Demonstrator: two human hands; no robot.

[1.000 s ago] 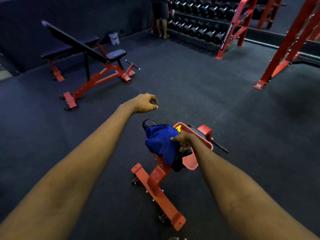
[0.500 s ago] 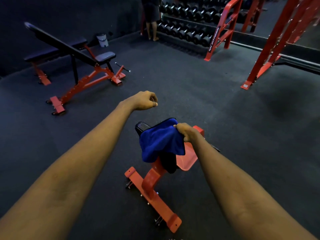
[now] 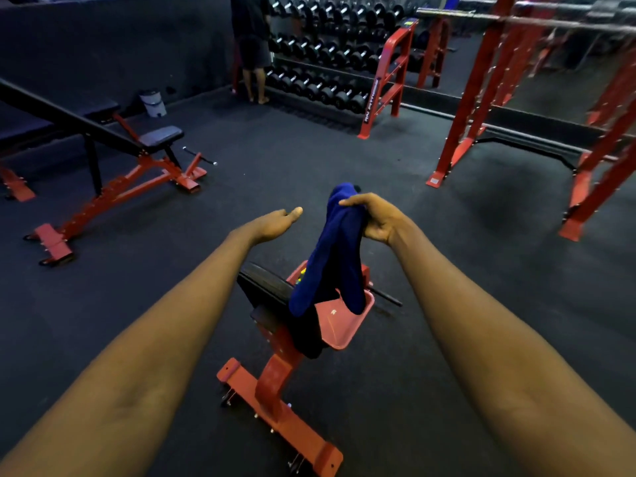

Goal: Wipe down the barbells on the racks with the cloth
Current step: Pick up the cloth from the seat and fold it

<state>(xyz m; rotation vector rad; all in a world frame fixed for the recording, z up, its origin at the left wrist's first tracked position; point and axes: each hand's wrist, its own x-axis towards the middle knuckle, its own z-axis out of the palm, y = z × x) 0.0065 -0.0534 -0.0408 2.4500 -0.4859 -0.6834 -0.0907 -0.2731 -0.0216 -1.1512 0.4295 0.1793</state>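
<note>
My right hand (image 3: 373,216) grips the top of a blue cloth (image 3: 332,256), which hangs down in the air above a small red bench. My left hand (image 3: 278,222) is stretched out beside the cloth with straight fingers and holds nothing. A barbell (image 3: 509,18) lies across the red rack (image 3: 471,98) at the top right, blurred and well beyond both hands.
The small red bench (image 3: 275,380) with a black pad stands on the dark floor right below my hands. An incline bench (image 3: 113,146) is at the left. A person (image 3: 251,43) stands by the dumbbell rack (image 3: 330,60) at the back.
My right hand has lifted the blue cloth off the small bench's pad into the air. My left hand has uncurled from a fist to straight fingers. The view has tilted up.
</note>
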